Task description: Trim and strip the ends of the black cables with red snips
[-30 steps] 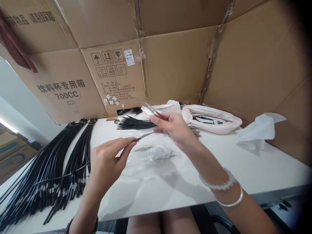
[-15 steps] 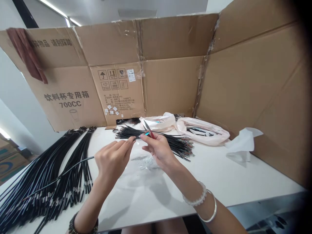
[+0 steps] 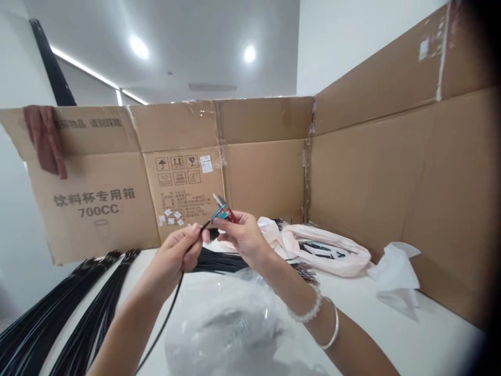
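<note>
In the head view, the left hand is pinching a black cable between thumb and forefinger, with the other fingers curling in beneath. The cable is running down from this grip towards the bottom edge of the view, while its upper end is reaching the right hand. That hand is holding a red-handled tool — its metal tips are pointing up and to the left — and its thumb and forefinger are closing near the blue piece at the cable's end. Its lower fingers are bending loosely under the tool.

Both hands are working above the white table, well in front of the cardboard wall. A bundle of black cables is lying behind the hands, and two larger cable bunches are stretching along the left side. A clear plastic bag is resting crumpled in the middle — nearer than the bundle. To the right, a pale pink bag is lying open around small dark pieces, and a white sheet is standing creased just beside it. A brown cloth is hanging over the cardboard at the left.
</note>
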Action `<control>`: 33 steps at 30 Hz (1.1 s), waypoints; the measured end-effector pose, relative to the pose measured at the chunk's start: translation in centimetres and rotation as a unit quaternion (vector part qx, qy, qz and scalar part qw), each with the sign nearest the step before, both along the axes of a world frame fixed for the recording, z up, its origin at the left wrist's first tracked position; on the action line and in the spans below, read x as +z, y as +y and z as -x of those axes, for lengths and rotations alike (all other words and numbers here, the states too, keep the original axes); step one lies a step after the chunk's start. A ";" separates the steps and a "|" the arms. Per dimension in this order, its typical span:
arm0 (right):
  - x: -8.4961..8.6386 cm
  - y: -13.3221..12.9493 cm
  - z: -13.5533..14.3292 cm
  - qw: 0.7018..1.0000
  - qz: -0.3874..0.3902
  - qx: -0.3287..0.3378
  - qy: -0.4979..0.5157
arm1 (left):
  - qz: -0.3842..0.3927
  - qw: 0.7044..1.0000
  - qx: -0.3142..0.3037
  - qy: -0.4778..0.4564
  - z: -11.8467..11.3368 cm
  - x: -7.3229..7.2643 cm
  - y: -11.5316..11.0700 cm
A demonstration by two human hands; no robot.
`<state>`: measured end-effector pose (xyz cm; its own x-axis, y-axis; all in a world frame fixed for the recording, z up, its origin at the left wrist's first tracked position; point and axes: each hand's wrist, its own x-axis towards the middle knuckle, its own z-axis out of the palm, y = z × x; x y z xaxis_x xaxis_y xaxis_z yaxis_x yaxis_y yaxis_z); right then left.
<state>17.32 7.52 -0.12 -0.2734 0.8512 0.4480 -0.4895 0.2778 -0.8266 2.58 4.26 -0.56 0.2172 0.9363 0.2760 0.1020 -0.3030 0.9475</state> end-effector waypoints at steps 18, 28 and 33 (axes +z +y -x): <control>-0.3 15.4 -4.5 0.939 0.059 -0.284 -0.185 | -0.054 0.972 0.206 0.102 4.6 -2.7 3.4; -2.0 13.3 -3.0 0.962 0.041 -0.229 -0.142 | -0.137 0.950 0.234 0.152 3.5 -1.9 1.3; -1.5 12.5 -1.9 0.976 0.031 -0.167 -0.135 | -0.150 0.945 0.243 0.160 3.2 -2.8 1.4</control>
